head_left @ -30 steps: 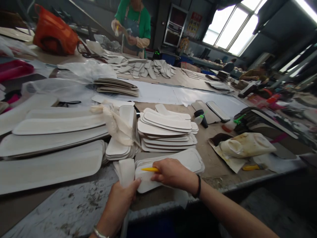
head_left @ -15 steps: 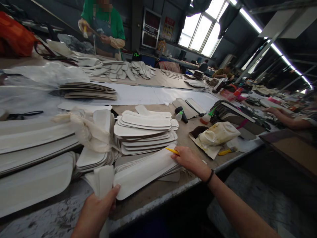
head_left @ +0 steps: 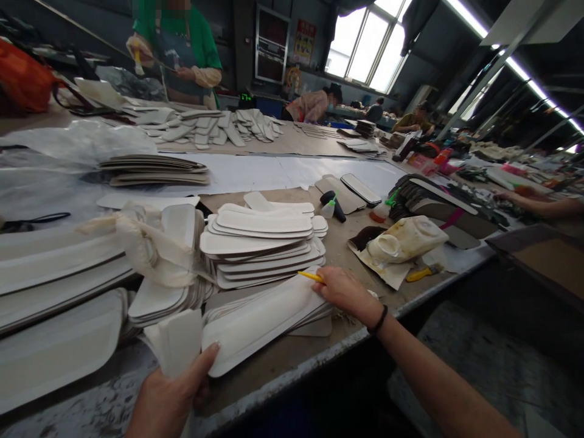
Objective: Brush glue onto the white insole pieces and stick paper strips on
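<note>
A long white panel with rounded corners (head_left: pixel 260 322) lies slanted on a thin stack of like pieces in front of me. My left hand (head_left: pixel 176 383) is closed around a sheaf of folded white strips (head_left: pixel 177 340), and its thumb touches the panel's near left end. At the far right end my right hand (head_left: pixel 340 289) rests, fingers closed around a thin yellow pointed handle (head_left: pixel 311 277); the rest of that tool is hidden in the hand. Just behind the panel stands a taller stack of white panels (head_left: pixel 264 243).
Left are more white panels (head_left: pixel 59 347) and a crumpled pale glove (head_left: pixel 155 249). To the right sit a stained plastic jug (head_left: pixel 406 240), a yellow-handled brush (head_left: pixel 422 273) and small squeeze bottles (head_left: pixel 383 210). A co-worker in green (head_left: pixel 182 55) stands across the table.
Both hands keep their hold and stay at the panel's two ends. The view has shifted slightly. Across the table, the co-worker's hand with a brush has shifted, and another bent person shows more at the back.
</note>
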The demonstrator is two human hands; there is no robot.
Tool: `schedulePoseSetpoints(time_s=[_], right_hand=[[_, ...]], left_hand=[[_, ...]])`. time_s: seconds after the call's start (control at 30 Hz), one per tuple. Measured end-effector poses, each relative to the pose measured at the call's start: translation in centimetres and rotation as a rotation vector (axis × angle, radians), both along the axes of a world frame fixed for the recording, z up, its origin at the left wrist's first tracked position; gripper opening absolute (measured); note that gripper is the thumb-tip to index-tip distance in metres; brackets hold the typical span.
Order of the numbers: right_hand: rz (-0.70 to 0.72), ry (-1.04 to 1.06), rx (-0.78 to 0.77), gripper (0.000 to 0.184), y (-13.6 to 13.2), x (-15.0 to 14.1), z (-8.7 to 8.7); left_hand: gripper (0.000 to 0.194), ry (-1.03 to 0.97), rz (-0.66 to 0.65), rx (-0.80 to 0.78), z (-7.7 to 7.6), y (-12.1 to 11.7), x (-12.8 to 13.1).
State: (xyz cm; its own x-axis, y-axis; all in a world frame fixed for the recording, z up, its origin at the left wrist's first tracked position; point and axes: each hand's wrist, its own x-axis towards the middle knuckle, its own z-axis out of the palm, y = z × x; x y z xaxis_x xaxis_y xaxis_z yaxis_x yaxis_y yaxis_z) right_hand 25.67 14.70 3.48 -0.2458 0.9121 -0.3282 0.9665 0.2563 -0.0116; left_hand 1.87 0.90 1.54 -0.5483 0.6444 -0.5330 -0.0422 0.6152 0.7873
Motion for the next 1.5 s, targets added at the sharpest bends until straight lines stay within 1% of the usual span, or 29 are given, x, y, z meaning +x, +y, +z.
schedulePoseSetpoints(time_s=[0.17, 0.27, 0.37, 0.43, 0.57, 0.7, 0.77, 0.87, 0.97, 1.1, 1.2, 1.27, 1.4, 1.5], right_hand=[[-0.012, -0.012, 0.031, 0.016, -0.5, -0.4, 0.2], [-0.059, -0.029, 0.108, 0.016, -1.1, -0.1, 0.5], [-0.113, -0.019, 0.191, 0.016, -1.5, 0.9, 0.8], [-0.124, 0.036, 0.225, 0.019, -1.8, 1.7, 0.7], [-0.103, 0.163, 0.237, 0.026, -2.3, 2.3, 0.0], [-0.092, 0.308, 0.227, 0.027, -2.7, 2.1, -0.7], [-0.126, 0.433, 0.186, 0.03, -2.6, 2.0, -0.8], [-0.199, 0.634, 0.079, 0.034, -2.4, 2.1, -1.0], [-0.261, 0.756, -0.021, 0.036, -2.5, 2.0, -0.7], [-0.417, 0.902, -0.219, 0.041, -3.8, 1.5, 0.2], [-0.506, 1.04, -0.303, 0.046, -4.9, 1.2, 0.4], [-0.559, 1.164, -0.349, 0.049, -5.7, 1.0, 0.0], [-0.675, 1.446, -0.514, 0.05, -6.7, 1.0, -1.7], [-0.7, 1.514, -0.571, 0.049, -6.3, 0.9, -2.2]], left_hand=[[0.035, -0.013, -0.05, -0.005, -1.5, -0.2, -0.7], [0.035, -0.055, -0.066, -0.018, -2.1, -0.3, -1.0], [0.038, -0.098, -0.057, -0.015, -2.4, -0.4, -1.1], [0.037, -0.146, -0.042, 0.003, -2.6, -0.5, -1.2], [0.035, -0.279, -0.025, 0.024, -2.8, -0.7, -1.6], [0.039, -0.375, 0.006, 0.117, -2.3, -1.1, -1.7], [0.037, -0.425, -0.004, 0.172, -1.9, -1.4, -1.9], [0.033, -0.485, 0.002, 0.256, -1.3, -1.8, -2.4], [0.031, -0.511, 0.012, 0.311, -0.8, -2.2, -2.9], [0.031, -0.508, 0.006, 0.332, -0.2, -2.6, -3.4], [0.032, -0.484, 0.022, 0.31, -0.1, -2.7, -3.6], [0.035, -0.502, 0.041, 0.302, -0.2, -2.7, -3.6], [0.041, -0.648, 0.129, 0.292, -0.2, -2.5, -3.4], [0.044, -0.682, 0.161, 0.266, 0.4, -1.8, -3.4]])
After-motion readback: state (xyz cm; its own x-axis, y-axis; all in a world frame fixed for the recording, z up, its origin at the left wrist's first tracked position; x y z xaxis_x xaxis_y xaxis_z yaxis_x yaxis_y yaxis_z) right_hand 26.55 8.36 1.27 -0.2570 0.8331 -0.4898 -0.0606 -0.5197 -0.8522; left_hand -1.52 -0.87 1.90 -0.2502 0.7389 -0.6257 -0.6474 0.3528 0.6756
